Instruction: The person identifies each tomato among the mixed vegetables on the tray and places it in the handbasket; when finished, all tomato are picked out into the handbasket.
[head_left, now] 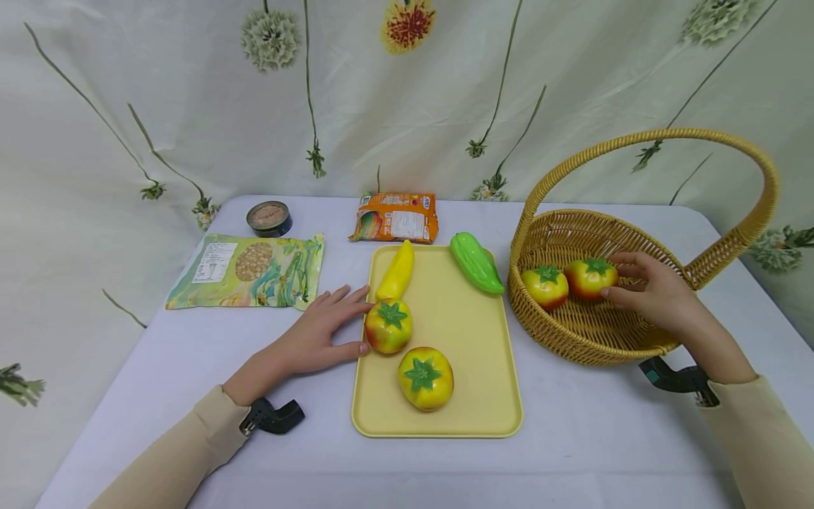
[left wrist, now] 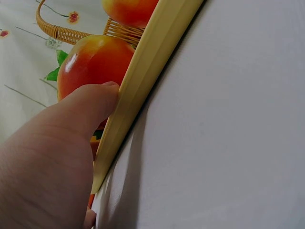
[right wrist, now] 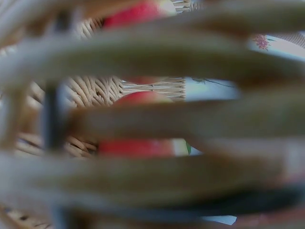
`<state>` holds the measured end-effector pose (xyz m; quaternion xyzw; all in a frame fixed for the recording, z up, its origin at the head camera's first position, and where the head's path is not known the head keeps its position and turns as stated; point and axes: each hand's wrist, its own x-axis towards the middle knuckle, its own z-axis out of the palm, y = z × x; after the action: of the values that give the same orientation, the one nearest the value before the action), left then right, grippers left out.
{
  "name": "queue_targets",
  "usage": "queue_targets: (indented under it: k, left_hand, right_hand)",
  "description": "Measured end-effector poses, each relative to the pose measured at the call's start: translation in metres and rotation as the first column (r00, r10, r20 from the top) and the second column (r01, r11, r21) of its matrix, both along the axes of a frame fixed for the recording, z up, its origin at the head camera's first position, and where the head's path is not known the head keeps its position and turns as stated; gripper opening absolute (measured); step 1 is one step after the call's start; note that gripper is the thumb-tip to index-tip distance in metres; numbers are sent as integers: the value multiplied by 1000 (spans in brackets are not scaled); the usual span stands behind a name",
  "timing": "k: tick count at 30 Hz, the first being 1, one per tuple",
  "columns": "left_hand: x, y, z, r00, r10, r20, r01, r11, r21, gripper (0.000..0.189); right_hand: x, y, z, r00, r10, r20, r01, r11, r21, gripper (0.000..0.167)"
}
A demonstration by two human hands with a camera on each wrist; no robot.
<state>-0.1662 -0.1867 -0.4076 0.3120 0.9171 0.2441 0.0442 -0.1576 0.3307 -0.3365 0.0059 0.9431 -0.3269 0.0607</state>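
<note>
In the wicker basket, my right hand holds a yellow-red toy persimmon between thumb and fingers. Another persimmon lies left of it. Blurred basket weave covers much of the right wrist view, with red fruit showing through the gaps. My left hand lies with fingers spread at the left rim of the yellow tray. Its thumb rests at the rim, beside a persimmon on the tray. A larger persimmon sits nearer the front.
A yellow pepper lies at the tray's back left, a green pepper across its back right corner. Behind are an orange packet and a round tin. A green-yellow bag lies left. The basket's tall handle arches up.
</note>
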Motion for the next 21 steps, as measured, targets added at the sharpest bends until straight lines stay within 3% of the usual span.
queue_targets:
  k: [21]
  left_hand:
    - [0,0,1,1000,6,-1,-6,1000,-10,63]
  right_hand:
    - [4,-1,5,1000,15,-21,-15,1000,-8,73]
